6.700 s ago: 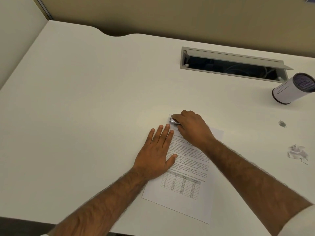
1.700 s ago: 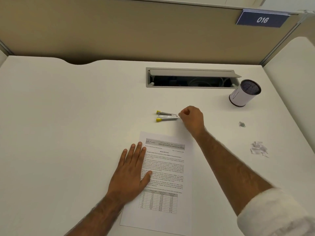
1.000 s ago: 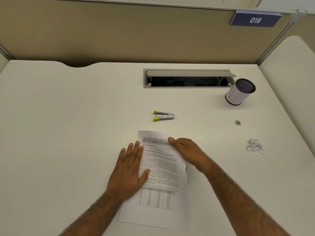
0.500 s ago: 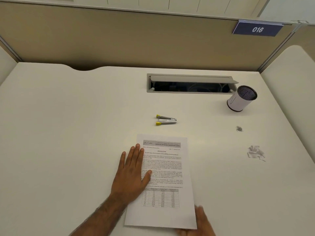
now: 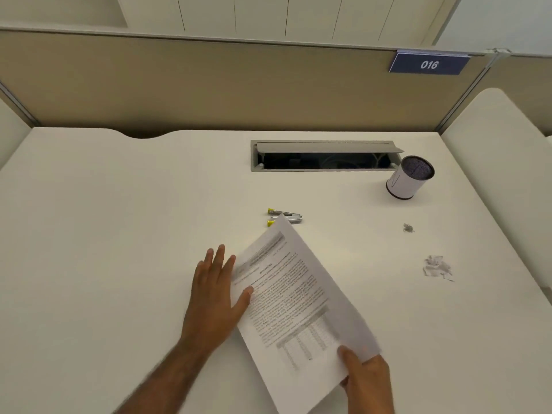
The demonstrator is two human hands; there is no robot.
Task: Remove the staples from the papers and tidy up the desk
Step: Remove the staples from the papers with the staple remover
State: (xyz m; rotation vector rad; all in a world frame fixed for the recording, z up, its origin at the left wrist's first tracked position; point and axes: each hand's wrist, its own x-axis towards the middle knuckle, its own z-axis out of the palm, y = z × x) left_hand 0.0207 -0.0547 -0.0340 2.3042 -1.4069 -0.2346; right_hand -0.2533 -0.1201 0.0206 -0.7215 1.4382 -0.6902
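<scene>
**Hidden, cropped and unreadable**

The papers (image 5: 298, 300) are motion-blurred and their print cannot be read. Their far corner covers part of the staple remover (image 5: 285, 213). Under their near corner the right hand (image 5: 369, 380) hides its fingers, showing only the thumb, and the bottom edge crops its wrist. The grey clump (image 5: 408, 228) to their right is too small to identify.

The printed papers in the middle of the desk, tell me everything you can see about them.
The papers are white sheets with black text, a grey header band on top and a table near the bottom. They sit diagonally, top corner hiding part of the staple remover. The right hand pinches the bottom corner, thumb on top; the left hand touches their left edge with its thumb, fingers straight. The print is too blurred to read.
</scene>
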